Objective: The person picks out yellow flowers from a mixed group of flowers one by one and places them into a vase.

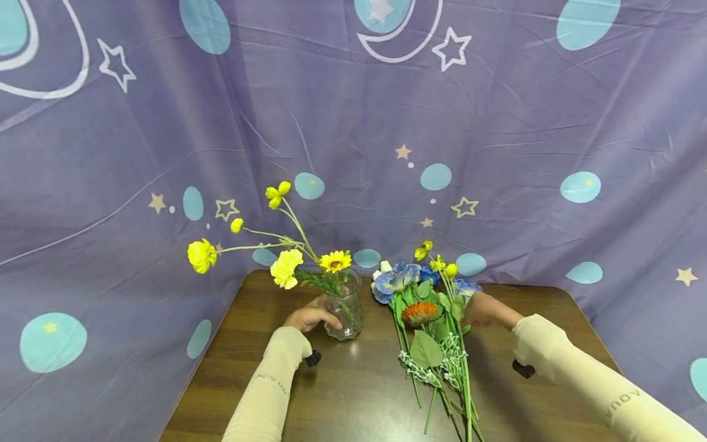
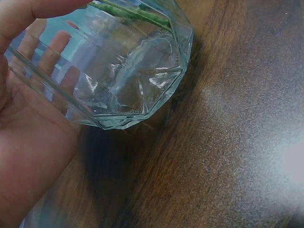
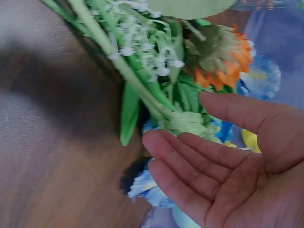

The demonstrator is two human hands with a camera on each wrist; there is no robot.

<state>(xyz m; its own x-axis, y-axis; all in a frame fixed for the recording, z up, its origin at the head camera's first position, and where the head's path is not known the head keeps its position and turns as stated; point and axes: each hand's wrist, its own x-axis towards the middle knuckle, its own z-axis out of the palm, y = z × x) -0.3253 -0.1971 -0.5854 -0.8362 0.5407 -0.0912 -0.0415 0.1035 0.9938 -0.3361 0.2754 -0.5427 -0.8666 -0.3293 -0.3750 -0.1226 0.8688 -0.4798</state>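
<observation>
My left hand [image 1: 311, 315] holds a clear glass vase [image 1: 350, 320] upright on the table. In the left wrist view its thumb lies over the near side, and fingers show through the glass [image 2: 128, 90]. A sunflower [image 1: 335, 262], a pale yellow carnation [image 1: 286, 268] and a branching yellow flower stem [image 1: 301, 230] stand in the vase, leaning left. My right hand [image 1: 485, 311] is at the right side of a pile of artificial flowers. In the right wrist view its fingers [image 3: 190, 166] extend loosely by the green stems [image 3: 137, 88], palm showing, nothing gripped.
The pile holds blue flowers [image 1: 396, 281], an orange flower [image 1: 420, 314], yellow buds [image 1: 438, 264], white sprigs [image 1: 420, 369] and a broad leaf [image 1: 426, 350]. Its stems point toward the near edge of the brown wooden table [image 1: 342, 393]. A patterned purple curtain [image 1: 353, 123] hangs behind.
</observation>
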